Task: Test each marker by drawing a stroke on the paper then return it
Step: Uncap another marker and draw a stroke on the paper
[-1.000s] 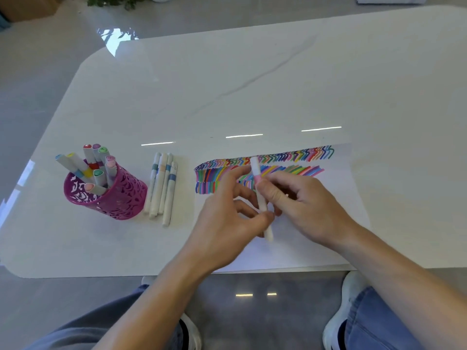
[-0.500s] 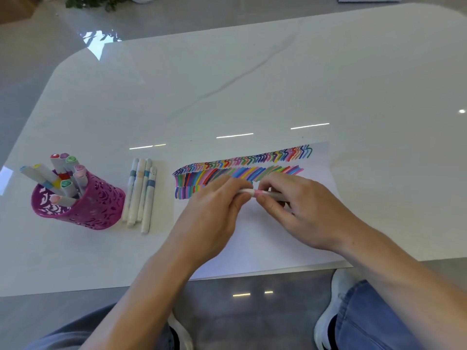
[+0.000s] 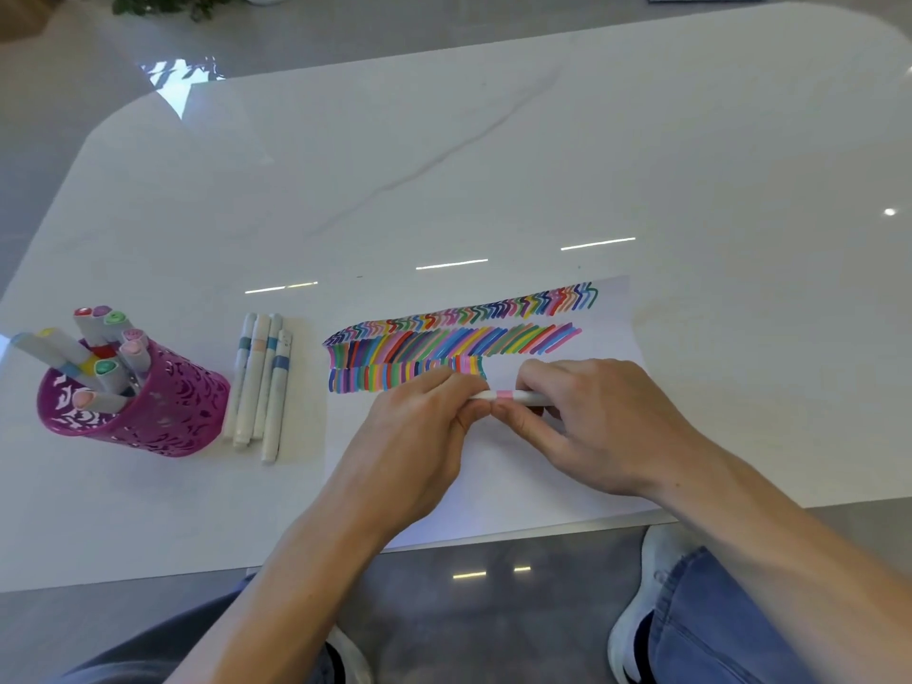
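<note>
Marker (image 3: pixel 503 396) now turned from upright to level above paper (image 3: pixel 518 481); clamped at left end by left hand (image 3: pixel 419 436), at right end by right hand (image 3: pixel 592 422); probably cap being pulled or pressed, cannot tell which.

Gleaming glossy, marble-like surface (image 3: pixel 493 155); lying matt, smooth paper (image 3: pixel 518 466); looking like perforated metal, perhaps plastic, magenta cup (image 3: pixel 163 412); showing smooth white plastic marker (image 3: pixel 508 397); creasing denim (image 3: pixel 710 629).

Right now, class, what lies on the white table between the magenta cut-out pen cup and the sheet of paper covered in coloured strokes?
Four white markers lie side by side between cup and paper, seen in the head view.
</note>
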